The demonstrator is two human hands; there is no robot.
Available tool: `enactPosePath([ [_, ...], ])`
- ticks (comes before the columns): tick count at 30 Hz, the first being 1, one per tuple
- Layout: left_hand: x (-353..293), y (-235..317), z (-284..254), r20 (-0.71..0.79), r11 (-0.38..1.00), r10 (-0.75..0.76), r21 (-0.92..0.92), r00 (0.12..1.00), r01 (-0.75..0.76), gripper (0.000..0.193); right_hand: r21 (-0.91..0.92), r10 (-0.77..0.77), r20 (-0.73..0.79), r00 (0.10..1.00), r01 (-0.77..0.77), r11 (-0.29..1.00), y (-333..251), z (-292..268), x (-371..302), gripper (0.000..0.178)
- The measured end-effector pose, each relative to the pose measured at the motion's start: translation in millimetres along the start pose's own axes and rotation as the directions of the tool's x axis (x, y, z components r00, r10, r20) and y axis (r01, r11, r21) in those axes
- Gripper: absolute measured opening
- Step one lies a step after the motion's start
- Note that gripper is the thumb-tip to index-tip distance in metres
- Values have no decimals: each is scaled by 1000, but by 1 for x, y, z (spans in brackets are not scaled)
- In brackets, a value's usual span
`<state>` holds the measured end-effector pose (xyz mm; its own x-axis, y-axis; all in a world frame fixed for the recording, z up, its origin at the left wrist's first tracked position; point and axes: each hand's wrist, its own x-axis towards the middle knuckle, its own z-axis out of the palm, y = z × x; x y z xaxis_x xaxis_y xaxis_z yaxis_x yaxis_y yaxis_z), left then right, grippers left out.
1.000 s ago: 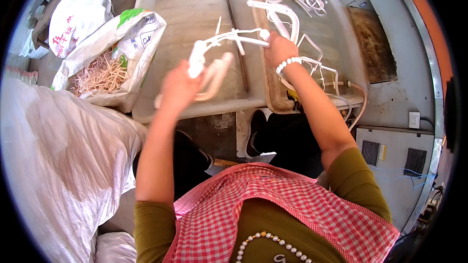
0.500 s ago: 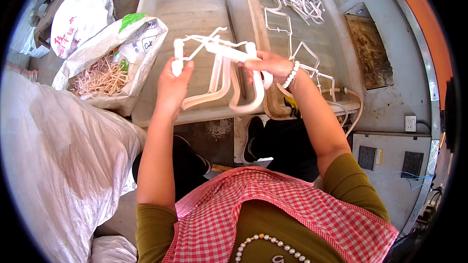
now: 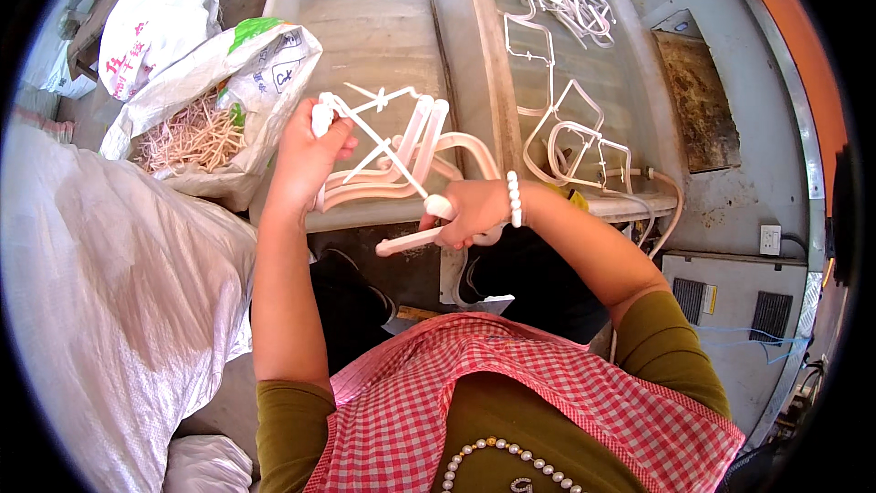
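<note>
The plastic frame piece [image 3: 392, 141] is white, and so are the loose frames [image 3: 566, 119] lying in the pale grey tub [image 3: 630, 82]. The second tub [image 3: 365, 27] is off-white with brownish stains. The apron [image 3: 511, 383] has a red-and-white check over an olive-green shirt [image 3: 675, 356]. The bead bracelet [image 3: 514, 199] is white. The open sack [image 3: 228, 73] is white with green and blue print, holding tan strips [image 3: 187, 132].
</note>
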<state>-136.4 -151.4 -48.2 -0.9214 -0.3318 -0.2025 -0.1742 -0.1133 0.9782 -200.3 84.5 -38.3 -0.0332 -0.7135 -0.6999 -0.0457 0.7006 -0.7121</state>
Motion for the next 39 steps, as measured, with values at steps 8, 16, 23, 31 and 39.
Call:
enactPosePath([
  [8, -5, 7, -1, -98, 778, 113, 628, 989, -26, 31, -28, -34, -877, 480, 20, 999, -1, -65, -1, 31],
  [16, -3, 9, 14, 63, 974, -216, -50, 974, 219, 21, 727, -53, -421, 906, 372, 577, -16, -65, -26, 23],
  [23, 15, -9, -10, -173, 990, -63, 112, 983, 83, 11, 457, -168, -281, 945, 286, 842, -36, -13, -30, 30],
  [31, -14, -11, 63, 78, 829, -74, 559, 994, 18, 31, 542, -150, -635, 758, 575, 613, -34, -58, -69, 19],
  [39, 3, -9, 19, -141, 829, 64, 559, 988, 27, 30, -159, -272, -590, 761, 221, 962, -17, -60, -50, 13],
])
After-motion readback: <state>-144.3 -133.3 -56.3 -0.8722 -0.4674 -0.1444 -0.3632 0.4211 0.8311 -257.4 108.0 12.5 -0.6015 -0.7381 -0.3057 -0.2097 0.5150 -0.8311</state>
